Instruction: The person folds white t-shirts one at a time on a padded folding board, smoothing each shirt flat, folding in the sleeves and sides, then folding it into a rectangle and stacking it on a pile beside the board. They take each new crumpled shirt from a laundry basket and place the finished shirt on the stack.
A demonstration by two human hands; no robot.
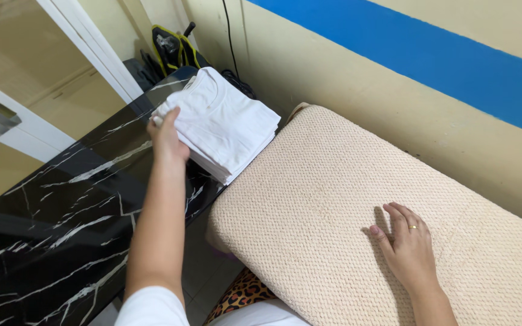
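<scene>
While the right hand [411, 250] lies flat and empty on the padded board [309, 199], the left hand [167, 136] — nearer, fingers loosely spread — touches the stack of folded white shirts [228, 124] on its near-left edge.

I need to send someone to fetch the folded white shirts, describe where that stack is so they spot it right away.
Find the black marble-look counter left of the beige padded board. At its far end, near the wall corner, sits the shirt stack, with the left hand touching its near edge. It is the only white, neatly folded pile there; the things behind it are dark.
</scene>
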